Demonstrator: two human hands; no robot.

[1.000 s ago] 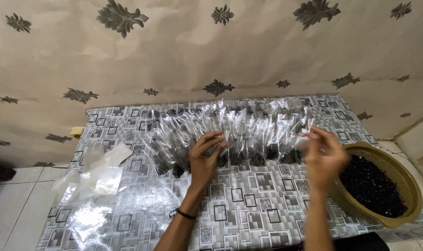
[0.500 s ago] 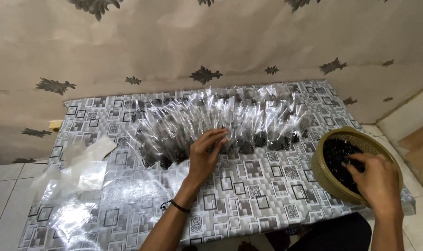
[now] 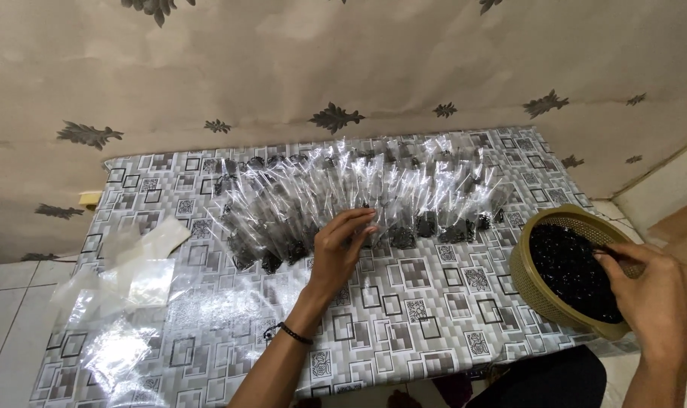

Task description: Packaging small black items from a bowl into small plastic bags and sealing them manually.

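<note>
Since a moment ago, right hand dipped into the basket of dark bits, grip unclear; left hand, fingers apart, presses the far bag row.

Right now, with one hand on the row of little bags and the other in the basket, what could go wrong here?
The basket sits at the table's right edge, seemingly overhanging it; the right hand pressing in could tip it and spill the black pieces. The small clear bags lean in an overlapping row, so a nudge from the left hand might topple several. The empty plastic bags at the left edge could slide off.
</note>
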